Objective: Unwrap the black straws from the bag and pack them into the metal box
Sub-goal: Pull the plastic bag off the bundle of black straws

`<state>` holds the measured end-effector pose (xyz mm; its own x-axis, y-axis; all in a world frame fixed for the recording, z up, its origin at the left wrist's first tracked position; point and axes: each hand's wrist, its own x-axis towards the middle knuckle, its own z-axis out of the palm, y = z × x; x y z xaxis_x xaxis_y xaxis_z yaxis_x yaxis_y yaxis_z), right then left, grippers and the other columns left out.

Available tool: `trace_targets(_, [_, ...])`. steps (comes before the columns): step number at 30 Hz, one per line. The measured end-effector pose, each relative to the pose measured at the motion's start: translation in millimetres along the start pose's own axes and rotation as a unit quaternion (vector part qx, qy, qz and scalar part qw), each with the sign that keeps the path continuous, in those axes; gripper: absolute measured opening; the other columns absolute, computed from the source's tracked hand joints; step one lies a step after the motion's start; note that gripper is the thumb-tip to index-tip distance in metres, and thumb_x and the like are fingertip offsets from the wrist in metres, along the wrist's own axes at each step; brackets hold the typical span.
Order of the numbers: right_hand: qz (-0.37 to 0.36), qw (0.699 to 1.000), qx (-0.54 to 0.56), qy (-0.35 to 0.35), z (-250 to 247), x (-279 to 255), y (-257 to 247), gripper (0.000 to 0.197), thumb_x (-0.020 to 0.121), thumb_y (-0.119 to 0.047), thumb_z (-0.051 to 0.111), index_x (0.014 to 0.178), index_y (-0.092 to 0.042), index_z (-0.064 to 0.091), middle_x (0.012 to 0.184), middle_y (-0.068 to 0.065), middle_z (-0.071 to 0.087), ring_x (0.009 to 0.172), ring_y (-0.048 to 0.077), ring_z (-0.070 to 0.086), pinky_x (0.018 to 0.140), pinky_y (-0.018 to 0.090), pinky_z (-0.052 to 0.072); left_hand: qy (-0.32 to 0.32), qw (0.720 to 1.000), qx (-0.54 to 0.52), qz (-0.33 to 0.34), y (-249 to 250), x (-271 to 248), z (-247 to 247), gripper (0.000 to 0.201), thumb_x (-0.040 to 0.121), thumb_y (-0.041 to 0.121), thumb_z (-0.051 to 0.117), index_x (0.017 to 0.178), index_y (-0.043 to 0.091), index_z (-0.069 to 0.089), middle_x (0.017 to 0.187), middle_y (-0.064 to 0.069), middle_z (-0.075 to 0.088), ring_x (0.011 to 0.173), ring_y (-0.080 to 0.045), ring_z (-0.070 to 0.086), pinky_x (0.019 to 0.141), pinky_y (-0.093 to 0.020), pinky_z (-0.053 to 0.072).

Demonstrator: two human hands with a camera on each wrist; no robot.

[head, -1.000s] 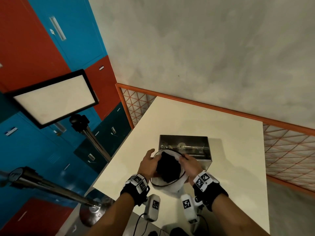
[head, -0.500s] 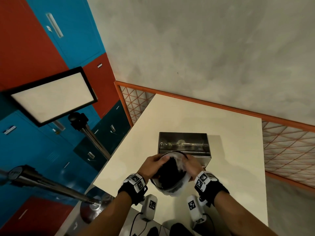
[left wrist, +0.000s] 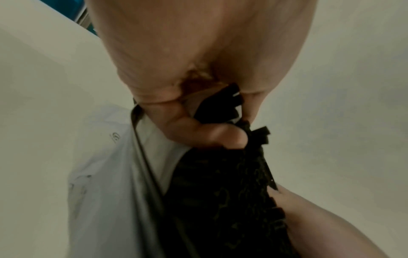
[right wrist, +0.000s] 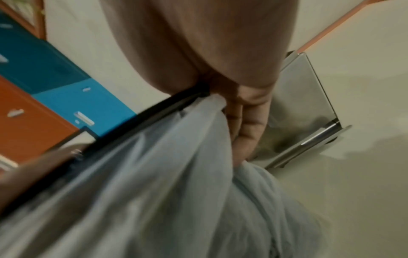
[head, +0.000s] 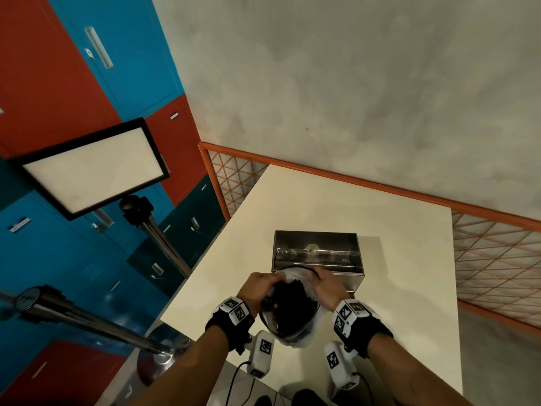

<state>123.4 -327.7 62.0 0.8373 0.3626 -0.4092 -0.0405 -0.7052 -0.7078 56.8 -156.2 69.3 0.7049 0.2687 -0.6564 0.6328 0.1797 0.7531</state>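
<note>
A white plastic bag (head: 313, 329) with a dark rim stands open on the table's near edge, full of black straws (head: 292, 303). My left hand (head: 260, 288) reaches into the bag's mouth; the left wrist view shows its fingers (left wrist: 198, 132) curled round the tops of the black straws (left wrist: 220, 192), beside the bag's wall (left wrist: 106, 192). My right hand (head: 325, 285) grips the bag's right rim, its fingers (right wrist: 249, 125) bunching the white plastic (right wrist: 176, 174). The open metal box (head: 317, 253) sits just behind the bag, its shiny side (right wrist: 304, 97) next to my right hand.
The cream table (head: 336, 206) runs back to an orange rail (head: 366, 183) with mesh against a grey wall. A light panel on a tripod (head: 93, 168) and a metal stand pole (head: 79, 317) are on the left, before red and blue lockers.
My left hand moved from the bag's left rim into its mouth and closed on the straws. The bag's opening narrowed as both hands drew closer together.
</note>
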Motion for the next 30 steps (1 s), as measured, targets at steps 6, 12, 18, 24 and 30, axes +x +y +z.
trace_targets(6, [0.008,0.997,-0.078,0.007,5.2,3.4,11.7,0.034,0.103,-0.029,0.042,0.126,-0.011,0.060,0.130,0.015,0.062,0.120,0.032,0.056,0.097,0.031,0.041,-0.017,0.996,-0.075,-0.046,0.2,-0.6,3.4,0.017,0.094,0.022,0.067,0.080,0.012,0.069,0.053,-0.002,0.048,0.053,-0.017,0.052,0.049,-0.024,0.046])
trace_targets(12, [0.045,0.998,-0.018,0.029,-16.7,-0.8,18.9,0.028,0.100,-0.025,0.046,0.108,-0.008,0.067,0.109,0.016,0.069,0.102,0.033,0.064,0.088,0.037,0.051,0.004,0.985,-0.175,0.008,3.0,0.9,-8.5,0.021,0.092,0.005,0.060,0.110,0.004,0.072,0.092,-0.015,0.070,0.085,-0.028,0.062,0.058,-0.031,0.055])
trace_targets(18, [0.146,0.978,0.144,-0.031,-31.1,-24.7,14.9,0.034,0.101,-0.044,0.042,0.113,-0.014,0.054,0.092,0.025,0.069,0.068,0.039,0.071,0.057,0.049,0.061,0.126,0.986,0.062,0.086,-12.4,9.3,-25.1,0.024,0.089,0.029,0.071,0.109,0.017,0.066,0.111,-0.011,0.066,0.094,-0.022,0.064,0.077,-0.047,0.063])
trace_targets(24, [0.207,0.930,0.296,-0.071,-29.3,-32.3,9.9,0.059,0.091,-0.070,0.037,0.123,-0.021,0.048,0.082,0.031,0.070,0.070,0.046,0.071,0.057,0.050,0.059,0.102,0.967,0.235,-0.011,-8.3,-14.7,-29.7,0.066,0.087,0.073,0.052,0.123,0.018,0.045,0.101,-0.014,0.066,0.077,-0.029,0.070,0.056,-0.034,0.061])
trace_targets(30, [0.178,0.893,0.407,-0.066,-18.4,-26.9,1.4,0.049,0.095,-0.057,0.049,0.130,-0.023,0.053,0.115,0.022,0.064,0.088,0.046,0.070,0.064,0.058,0.058,-0.055,0.998,0.023,-0.030,-2.9,-32.0,-8.8,0.038,0.103,0.045,0.046,0.128,0.017,0.038,0.103,-0.027,0.067,0.077,-0.045,0.073,0.069,-0.053,0.063])
